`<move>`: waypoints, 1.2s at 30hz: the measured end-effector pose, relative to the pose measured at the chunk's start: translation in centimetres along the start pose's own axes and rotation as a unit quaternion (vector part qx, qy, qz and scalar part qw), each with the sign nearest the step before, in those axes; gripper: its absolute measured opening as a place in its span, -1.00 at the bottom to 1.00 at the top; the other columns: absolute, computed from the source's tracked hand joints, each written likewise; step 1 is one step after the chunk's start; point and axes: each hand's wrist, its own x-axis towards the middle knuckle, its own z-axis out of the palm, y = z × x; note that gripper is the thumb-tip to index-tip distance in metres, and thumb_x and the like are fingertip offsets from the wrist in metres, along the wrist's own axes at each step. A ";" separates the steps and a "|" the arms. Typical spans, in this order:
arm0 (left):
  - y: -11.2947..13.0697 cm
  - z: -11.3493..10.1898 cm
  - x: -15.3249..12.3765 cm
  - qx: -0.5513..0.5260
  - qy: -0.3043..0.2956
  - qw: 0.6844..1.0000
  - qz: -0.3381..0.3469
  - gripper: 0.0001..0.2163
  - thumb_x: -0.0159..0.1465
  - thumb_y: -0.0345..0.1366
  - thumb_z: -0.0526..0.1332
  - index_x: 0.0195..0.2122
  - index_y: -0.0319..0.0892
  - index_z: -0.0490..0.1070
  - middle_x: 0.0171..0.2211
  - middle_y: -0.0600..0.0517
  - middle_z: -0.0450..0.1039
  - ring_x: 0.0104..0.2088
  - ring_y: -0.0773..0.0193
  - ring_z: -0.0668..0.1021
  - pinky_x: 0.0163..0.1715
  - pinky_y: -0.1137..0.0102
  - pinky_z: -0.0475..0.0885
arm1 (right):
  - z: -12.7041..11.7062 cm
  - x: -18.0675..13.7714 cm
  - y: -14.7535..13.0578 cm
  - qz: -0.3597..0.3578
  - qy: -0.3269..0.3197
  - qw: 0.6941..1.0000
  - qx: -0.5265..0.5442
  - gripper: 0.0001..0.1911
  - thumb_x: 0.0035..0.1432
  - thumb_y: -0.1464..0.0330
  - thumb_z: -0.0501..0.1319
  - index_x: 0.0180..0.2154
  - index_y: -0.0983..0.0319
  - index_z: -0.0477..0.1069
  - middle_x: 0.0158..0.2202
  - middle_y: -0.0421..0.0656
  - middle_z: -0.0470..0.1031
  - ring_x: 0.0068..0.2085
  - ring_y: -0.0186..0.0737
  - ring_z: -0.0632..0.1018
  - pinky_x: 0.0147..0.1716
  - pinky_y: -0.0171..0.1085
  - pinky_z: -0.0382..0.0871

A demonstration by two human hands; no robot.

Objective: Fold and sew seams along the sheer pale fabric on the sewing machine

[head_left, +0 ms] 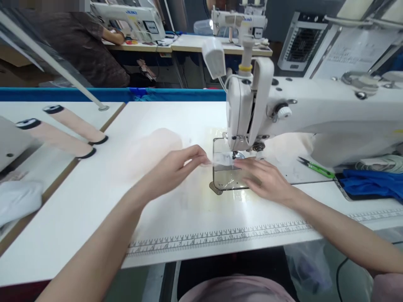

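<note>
A white sewing machine (248,100) stands on the table in front of me, its needle and presser foot over the metal plate (231,182). A narrow strip of sheer pale fabric (222,159) stretches between my hands at the presser foot. My left hand (179,167) pinches its left end between thumb and fingertips, left of the plate. Just right of the needle, my right hand (267,178) lies with fingers stretched out and thumb apart, fingertips at the fabric. A sheer pale pink piece (163,140), partly blurred, spreads on the table behind my left hand.
Green-handled thread snips (316,167) and blue cloth (371,182) lie at the right. Two pale pink tubes with black ends (77,123) lie at the left. A printed ruler (220,239) runs along the front edge. Beyond, a person (78,46) sits near another sewing machine (135,21).
</note>
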 end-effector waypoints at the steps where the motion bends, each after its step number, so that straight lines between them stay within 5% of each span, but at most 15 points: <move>1: 0.2 -1.2 -0.5 -0.044 -0.033 0.999 0.002 -0.71 0.39 -0.10 -0.01 -0.26 -0.10 0.43 -0.28 0.08 0.54 -0.27 0.25 0.54 -0.26 0.36 0.42 | -0.2 0.3 -0.4 0.018 -0.013 0.998 0.063 -0.46 0.24 0.40 0.14 0.24 0.17 0.13 0.19 -0.06 0.32 0.17 -0.12 0.38 0.10 -0.03 0.32; 3: 0.5 -3.2 -1.6 -0.101 -0.079 0.992 0.012 -0.71 0.37 -0.09 0.03 -0.35 -0.12 0.42 -0.36 0.09 0.51 -0.32 0.31 0.52 -0.29 0.42 0.41 | -0.5 1.5 -1.6 0.081 -0.060 0.978 0.182 -0.25 0.15 0.29 0.27 0.29 0.09 0.00 0.31 -0.07 0.12 0.28 -0.07 0.21 0.21 0.03 0.17; 5: 0.6 -4.4 -2.4 -0.126 -0.097 0.987 0.016 -0.72 0.35 -0.09 0.08 -0.37 -0.14 0.42 -0.42 0.09 0.47 -0.37 0.34 0.49 -0.34 0.46 0.39 | -0.5 3.4 -2.8 0.140 -0.148 0.927 0.314 -0.13 0.05 0.17 0.35 0.30 0.07 -0.01 0.32 -0.06 0.09 0.27 -0.04 0.22 0.20 0.01 0.18; 8: 0.4 -5.3 -3.3 -0.139 -0.098 0.985 0.008 -0.75 0.32 -0.11 0.13 -0.37 -0.15 0.43 -0.47 0.10 0.42 -0.44 0.37 0.44 -0.43 0.49 0.34 | 0.5 6.9 -4.5 0.209 -0.267 0.772 0.538 -0.47 0.26 0.06 0.07 0.13 0.22 0.29 -0.02 -0.02 0.49 -0.06 -0.16 0.52 -0.01 -0.11 0.36; 11: -0.7 -6.3 -4.0 -0.168 -0.101 0.980 -0.015 -0.78 0.29 -0.13 0.17 -0.34 -0.15 0.46 -0.46 0.08 0.40 -0.47 0.39 0.41 -0.48 0.50 0.31 | 2.4 10.0 -5.7 0.249 -0.206 0.725 0.609 -0.69 0.23 0.17 0.14 -0.20 0.25 0.50 -0.44 -0.21 0.47 -0.40 -0.36 0.47 -0.29 -0.32 0.35; 14: -3.0 -7.3 -5.0 -0.184 -0.089 0.977 -0.060 -0.78 0.25 -0.10 0.21 -0.33 -0.15 0.47 -0.46 0.07 0.39 -0.49 0.40 0.39 -0.51 0.50 0.31 | 4.0 12.0 -6.3 0.247 -0.183 0.730 0.610 -0.88 0.07 0.31 0.31 -0.40 0.24 0.50 -0.49 -0.27 0.42 -0.44 -0.44 0.39 -0.38 -0.40 0.27; 20: -8.7 -9.3 -6.0 -0.193 -0.012 0.972 -0.131 -0.75 0.09 -0.06 0.32 -0.40 -0.15 0.44 -0.43 0.05 0.45 -0.38 0.30 0.49 -0.38 0.43 0.41 | 6.0 14.8 -6.3 0.250 -0.141 0.784 0.550 -0.79 -0.09 0.24 0.40 -0.45 0.24 0.52 -0.49 -0.25 0.45 -0.43 -0.42 0.42 -0.34 -0.35 0.29; 24: -11.2 -10.5 -3.5 -0.177 0.093 0.971 -0.130 -0.71 0.13 -0.02 0.25 -0.34 -0.15 0.43 -0.44 0.04 0.41 -0.50 0.36 0.42 -0.46 0.43 0.37 | 7.6 17.1 -5.1 0.263 -0.051 0.822 0.503 -0.79 -0.01 0.22 0.31 -0.38 0.24 0.54 -0.55 -0.28 0.41 -0.52 -0.44 0.39 -0.44 -0.37 0.28; 27: -12.6 -11.0 -0.3 -0.141 0.118 0.975 -0.126 -0.74 0.11 -0.06 0.27 -0.34 -0.16 0.47 -0.47 0.06 0.38 -0.59 0.44 0.30 -0.58 0.47 0.23 | 9.2 18.8 -3.4 0.281 0.019 0.845 0.455 -0.81 0.05 0.25 0.24 -0.37 0.24 0.51 -0.57 -0.30 0.38 -0.55 -0.45 0.39 -0.54 -0.41 0.22; 31: -14.9 -10.2 2.9 -0.087 0.102 0.982 -0.133 -0.77 0.03 -0.12 0.29 -0.39 -0.17 0.50 -0.55 0.08 0.36 -0.61 0.41 0.27 -0.62 0.46 0.13 | 11.2 20.1 -1.1 0.308 0.031 0.870 0.385 -0.86 0.08 0.32 0.19 -0.42 0.26 0.44 -0.60 -0.29 0.37 -0.60 -0.44 0.38 -0.62 -0.42 0.17; 36: -17.0 -7.9 3.1 0.009 0.143 0.979 -0.147 -0.75 0.09 -0.14 0.21 -0.27 -0.14 0.51 -0.49 0.08 0.42 -0.48 0.31 0.39 -0.51 0.44 0.17 | 12.2 20.1 0.0 0.298 -0.014 0.913 0.279 -0.91 0.14 0.37 0.12 -0.37 0.23 0.37 -0.61 -0.30 0.39 -0.62 -0.38 0.42 -0.59 -0.39 0.22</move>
